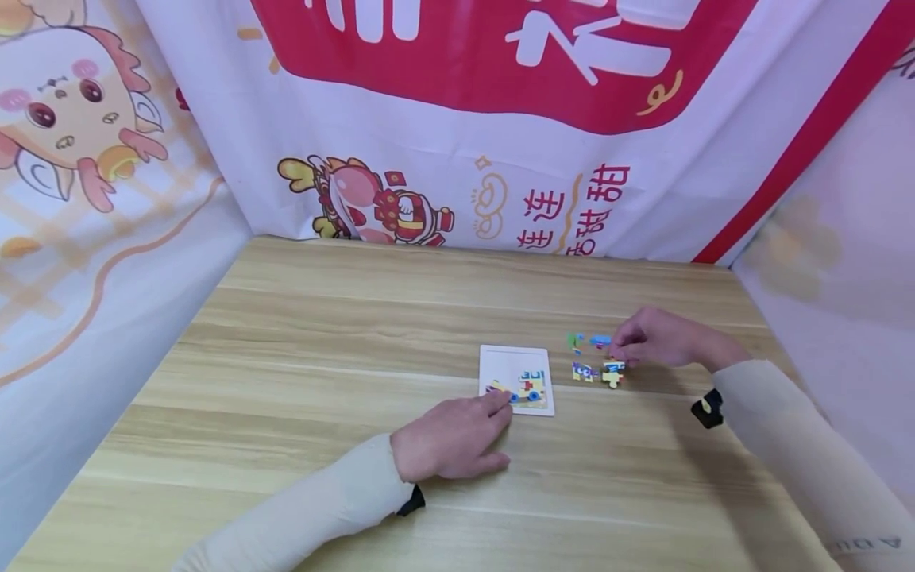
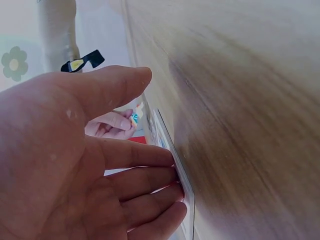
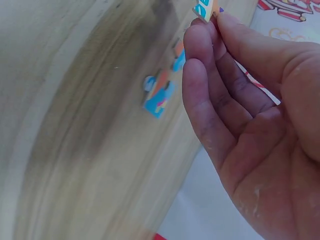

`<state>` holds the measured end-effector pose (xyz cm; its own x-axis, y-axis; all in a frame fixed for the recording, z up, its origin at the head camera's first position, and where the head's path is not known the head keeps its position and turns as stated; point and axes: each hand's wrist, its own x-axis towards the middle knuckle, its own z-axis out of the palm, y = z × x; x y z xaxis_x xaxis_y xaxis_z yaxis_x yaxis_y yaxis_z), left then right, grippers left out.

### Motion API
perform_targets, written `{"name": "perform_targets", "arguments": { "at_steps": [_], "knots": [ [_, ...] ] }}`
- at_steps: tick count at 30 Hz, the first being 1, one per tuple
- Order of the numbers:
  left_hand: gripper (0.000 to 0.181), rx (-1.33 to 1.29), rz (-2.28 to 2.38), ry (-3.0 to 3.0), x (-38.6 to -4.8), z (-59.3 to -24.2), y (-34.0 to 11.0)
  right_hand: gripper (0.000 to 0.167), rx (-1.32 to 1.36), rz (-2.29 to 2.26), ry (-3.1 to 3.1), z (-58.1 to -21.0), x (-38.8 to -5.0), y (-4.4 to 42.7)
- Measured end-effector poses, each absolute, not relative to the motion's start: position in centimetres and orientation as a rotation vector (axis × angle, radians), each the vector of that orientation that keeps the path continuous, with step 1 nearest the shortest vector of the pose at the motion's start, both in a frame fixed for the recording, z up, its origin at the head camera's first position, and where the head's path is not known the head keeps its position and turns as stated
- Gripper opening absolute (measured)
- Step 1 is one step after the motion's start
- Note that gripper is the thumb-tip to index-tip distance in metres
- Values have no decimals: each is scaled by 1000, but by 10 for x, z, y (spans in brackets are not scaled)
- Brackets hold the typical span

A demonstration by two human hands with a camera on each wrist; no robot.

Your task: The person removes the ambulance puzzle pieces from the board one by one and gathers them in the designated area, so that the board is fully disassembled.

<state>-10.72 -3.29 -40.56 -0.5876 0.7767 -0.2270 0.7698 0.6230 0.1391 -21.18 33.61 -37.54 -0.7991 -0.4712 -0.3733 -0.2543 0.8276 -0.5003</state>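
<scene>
A white puzzle board [image 1: 500,365] lies on the table, its lower right part filled with joined picture pieces [image 1: 530,389] showing blue wheels. My left hand [image 1: 457,437] rests its straight fingertips on the board's near-left edge; the left wrist view shows the fingers extended against the thin board [image 2: 186,187], thumb held apart. To the right of the board, my right hand [image 1: 654,338] pinches a small puzzle piece [image 3: 204,9] between thumb and fingertips, raised off the table. Beside that hand lie a blue loose piece [image 1: 600,341], a green one [image 1: 574,342] and a purple-and-yellow one [image 1: 584,372].
The wooden table [image 1: 300,334] extends to both sides of the board. A printed white-and-red cloth [image 1: 443,159] hangs along its far edge, with more cloth at left and right. Black straps [image 1: 708,409] are on both wrists.
</scene>
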Motion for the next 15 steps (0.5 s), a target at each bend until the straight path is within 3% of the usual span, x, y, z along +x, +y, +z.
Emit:
{"name": "perform_targets", "arguments": {
  "at_steps": [15],
  "knots": [
    [71,1245,31,2585,-107,-405,-33,12,-496,-570,2546,-399,-216,342]
  ]
}}
